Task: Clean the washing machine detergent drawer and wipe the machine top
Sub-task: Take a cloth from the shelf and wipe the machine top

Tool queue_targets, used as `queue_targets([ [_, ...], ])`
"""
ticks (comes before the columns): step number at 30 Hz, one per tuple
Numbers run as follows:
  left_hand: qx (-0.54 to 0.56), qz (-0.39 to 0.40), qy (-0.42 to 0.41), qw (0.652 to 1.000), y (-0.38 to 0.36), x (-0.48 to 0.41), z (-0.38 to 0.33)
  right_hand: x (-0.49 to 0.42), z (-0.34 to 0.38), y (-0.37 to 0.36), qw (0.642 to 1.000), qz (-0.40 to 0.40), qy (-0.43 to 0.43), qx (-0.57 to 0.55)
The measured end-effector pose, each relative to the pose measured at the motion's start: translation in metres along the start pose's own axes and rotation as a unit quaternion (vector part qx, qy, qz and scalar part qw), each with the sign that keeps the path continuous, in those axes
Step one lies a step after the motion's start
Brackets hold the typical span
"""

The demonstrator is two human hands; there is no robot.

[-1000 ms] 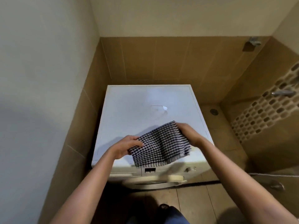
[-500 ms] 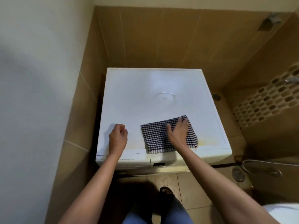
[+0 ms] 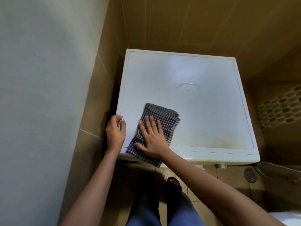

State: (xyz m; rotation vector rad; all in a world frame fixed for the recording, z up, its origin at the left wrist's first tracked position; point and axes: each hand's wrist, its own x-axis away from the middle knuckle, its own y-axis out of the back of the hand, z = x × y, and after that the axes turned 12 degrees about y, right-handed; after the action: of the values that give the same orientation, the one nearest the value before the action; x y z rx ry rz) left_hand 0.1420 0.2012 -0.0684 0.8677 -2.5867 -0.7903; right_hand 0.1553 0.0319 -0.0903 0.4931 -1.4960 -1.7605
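Two bare hands were at the near left corner of the white washing machine top (image 3: 203,111), which stood in a corner between a pale wall on the left and brown tiles behind. The right hand (image 3: 153,136) lay flat on a folded dark-and-white checked cloth (image 3: 164,115), its fingers (image 3: 150,123) straight and spread apart, pressing the cloth down onto the machine top. The cloth sat at the near left part of the top, and its near end hung slightly over the front edge; its left side looked blurred. The left hand (image 3: 114,132) rested just beside the cloth on the left edge of the top, its fingers loosely curled and holding nothing.

Farther back, near the middle of the top, a small ring of water (image 3: 185,87) caught the light, well apart from the cloth. A yellowish stain (image 3: 228,142) spread along the near right part of the top. On the tiled floor to the right of the machine there was a round drain (image 3: 250,174), with a hose (image 3: 276,167) just beyond it. A strip of mosaic tiles (image 3: 280,108) ran along the right wall. Below the arms, the person's legs in blue trousers and a foot in a dark sandal (image 3: 174,182) stood close to the front of the machine.
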Motion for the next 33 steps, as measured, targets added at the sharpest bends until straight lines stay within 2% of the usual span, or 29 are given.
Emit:
queue_targets([
  [3, -0.003, 0.001, -0.011, 1.000, -0.006, -0.005, 0.001, 0.022, -0.028, -0.001, 0.990, 0.015, 0.139, 0.026],
  [5, -0.013, -0.007, -0.022, 1.000, -0.010, -0.005, 0.003, 0.042, -0.060, 0.004, 0.989, 0.016, 0.141, 0.039],
  [7, -0.023, -0.020, -0.029, 0.999, -0.014, -0.007, 0.005, 0.061, -0.098, 0.011, 0.998, 0.002, 0.042, 0.038],
  [9, -0.029, -0.028, -0.035, 0.999, -0.016, -0.007, 0.005, 0.076, -0.138, 0.023, 0.994, -0.030, -0.105, 0.013],
  [12, -0.021, -0.036, -0.024, 0.999, -0.015, -0.006, 0.006, 0.063, -0.172, 0.044, 0.952, -0.062, -0.296, -0.041],
  [15, 0.008, -0.038, 0.000, 0.999, -0.016, -0.005, 0.006, 0.008, -0.161, 0.050, 0.920, -0.093, -0.373, -0.077],
  [17, 0.031, -0.041, 0.008, 0.999, -0.017, -0.005, 0.006, -0.033, -0.134, 0.047, 0.937, -0.092, -0.329, -0.070],
  [21, 0.035, -0.042, -0.009, 0.998, -0.018, -0.007, 0.008, -0.082, -0.049, 0.035, 0.992, -0.046, -0.112, -0.028],
  [24, -0.007, -0.044, -0.043, 0.998, -0.019, -0.011, 0.015, -0.069, 0.000, 0.014, 0.999, -0.027, 0.015, -0.008],
  [27, -0.043, -0.046, -0.052, 0.997, -0.021, -0.012, 0.020, -0.025, -0.007, 0.003, 0.997, -0.013, 0.082, 0.000],
  [29, -0.081, -0.025, -0.045, 0.995, -0.024, -0.012, 0.020, 0.006, -0.038, 0.005, 0.997, -0.013, 0.076, 0.006],
  [30, -0.107, -0.010, -0.037, 0.994, -0.025, -0.010, 0.019, 0.021, -0.059, 0.007, 0.999, -0.017, 0.042, 0.003],
  [33, -0.169, 0.028, -0.019, 0.985, -0.029, -0.007, 0.014, 0.061, -0.130, 0.021, 0.985, -0.062, -0.158, -0.010],
])
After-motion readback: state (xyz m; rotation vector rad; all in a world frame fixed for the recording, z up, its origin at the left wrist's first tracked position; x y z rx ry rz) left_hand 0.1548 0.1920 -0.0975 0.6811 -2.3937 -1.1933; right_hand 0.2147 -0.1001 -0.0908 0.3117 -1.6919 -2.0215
